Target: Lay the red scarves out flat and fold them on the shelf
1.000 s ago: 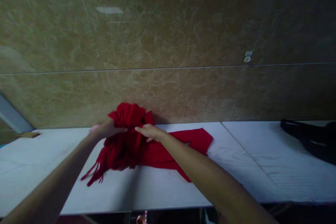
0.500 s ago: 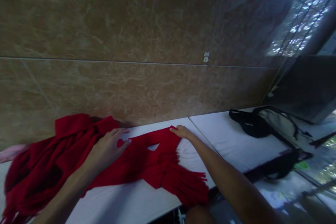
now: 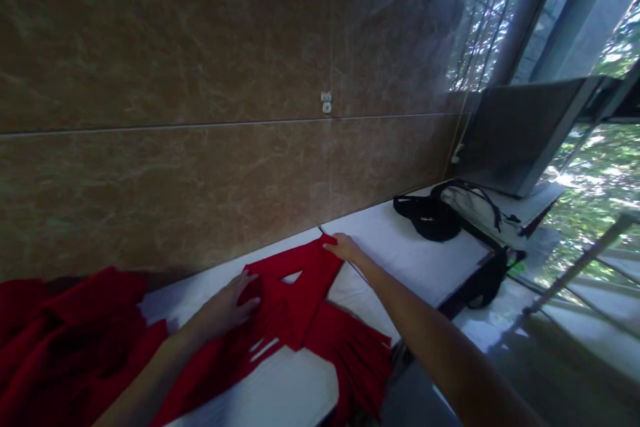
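Observation:
A red fringed scarf (image 3: 305, 317) lies folded over itself on the white tabletop, its fringe (image 3: 357, 353) hanging past the front edge. Between its folds a small gap shows the white surface. My right hand (image 3: 345, 247) pinches the scarf's far right corner between thumb and fingers. Over the scarf's left part rests my left hand (image 3: 225, 307), fingertips at the far edge and thumb held apart. A bigger heap of red cloth (image 3: 75, 347) lies to the left, beyond my left forearm.
A brown tiled wall (image 3: 225, 173) runs behind the table, with a small white fitting (image 3: 326, 102) on it. To the right lie a black cap (image 3: 433, 219) and a bag (image 3: 465, 200) with black straps. Farther right stand a dark panel (image 3: 520, 133) and a metal railing (image 3: 580, 267).
The view has turned to the right. The scarf's fringed left end now lies across differently, with strands over the white table. My right hand keeps the corner; my left stays over the scarf.

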A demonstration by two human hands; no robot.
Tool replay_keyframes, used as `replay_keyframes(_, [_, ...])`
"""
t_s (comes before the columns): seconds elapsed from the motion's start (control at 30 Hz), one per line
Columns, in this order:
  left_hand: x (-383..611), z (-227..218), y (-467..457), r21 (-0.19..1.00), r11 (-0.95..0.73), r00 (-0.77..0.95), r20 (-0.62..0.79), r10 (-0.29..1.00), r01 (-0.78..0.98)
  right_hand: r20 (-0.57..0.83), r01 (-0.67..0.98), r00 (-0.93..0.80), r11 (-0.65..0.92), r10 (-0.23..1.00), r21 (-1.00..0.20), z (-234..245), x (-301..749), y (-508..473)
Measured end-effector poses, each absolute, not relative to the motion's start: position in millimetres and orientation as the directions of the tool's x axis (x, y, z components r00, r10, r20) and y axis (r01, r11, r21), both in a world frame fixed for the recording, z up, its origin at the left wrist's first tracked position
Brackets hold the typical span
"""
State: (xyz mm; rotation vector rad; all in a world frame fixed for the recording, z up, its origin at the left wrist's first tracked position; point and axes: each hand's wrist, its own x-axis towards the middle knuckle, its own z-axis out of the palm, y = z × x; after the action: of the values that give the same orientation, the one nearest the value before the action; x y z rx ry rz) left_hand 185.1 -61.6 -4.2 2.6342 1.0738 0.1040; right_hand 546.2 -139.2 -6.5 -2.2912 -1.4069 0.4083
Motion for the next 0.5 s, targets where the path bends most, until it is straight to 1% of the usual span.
replay_keyframes(0.1, [252,-3,-74,0.325,-0.711,0.755,-0.014,0.656,0.624,-0.066,0.728,0.528,-0.492,0.846,-0.477,-6,611,-156])
replay_keyframes(0.17, [296,-4,-85,0.333,-0.738,0.781,0.010,0.625,0.586,-0.063,0.696,0.592,-0.549,0.804,-0.462,-5,653,-170])
replay_keyframes(0.37, [400,-6,-115,0.383,-0.794,0.839,0.083,0.538,0.472,0.011,0.608,0.749,-0.681,0.662,-0.409,-8,751,-193])
replay_keyframes(0.5, [445,-6,-123,0.414,-0.787,0.846,0.072,0.528,0.457,0.072,0.601,0.774,-0.695,0.629,-0.395,-15,794,-199])
